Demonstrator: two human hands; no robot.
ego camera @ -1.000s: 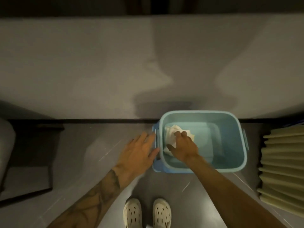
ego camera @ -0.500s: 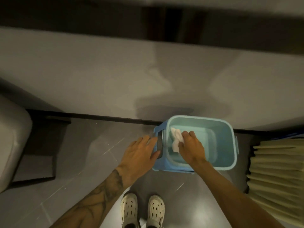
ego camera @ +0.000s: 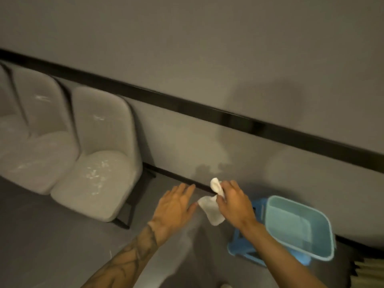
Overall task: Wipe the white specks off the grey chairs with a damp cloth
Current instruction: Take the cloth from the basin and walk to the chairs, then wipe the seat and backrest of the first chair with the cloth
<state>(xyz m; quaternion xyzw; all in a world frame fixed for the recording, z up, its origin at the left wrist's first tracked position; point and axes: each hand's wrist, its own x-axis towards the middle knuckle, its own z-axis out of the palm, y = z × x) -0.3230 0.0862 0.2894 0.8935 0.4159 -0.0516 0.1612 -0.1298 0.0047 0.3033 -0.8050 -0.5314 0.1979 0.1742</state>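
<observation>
Now the white cloth (ego camera: 212, 210) sits in your right hand (ego camera: 234, 202). One bunched end pokes out beyond your fingers on the far side, and the rest hangs as a loose flap below and to the left of the grip. Your fingers are curled round its middle, back of the hand up, with the forearm coming in from the lower right.

Just left of the grip, your left hand (ego camera: 174, 206) is spread flat, palm down, fingers straight and pointing away from you, holding nothing. Its thumb tip comes right up to the hanging flap, though the blur hides whether they touch.

To the right of the grip, the pale blue tub (ego camera: 291, 215) stands on a blue stool (ego camera: 243, 246), apart from the cloth. Well off to the left of the grip, the nearest grey chair (ego camera: 116, 196) shows white specks (ego camera: 95, 173) across its seat and a few on its backrest. A second grey chair (ego camera: 39, 146) stands just beside it, further left, also marked.
</observation>
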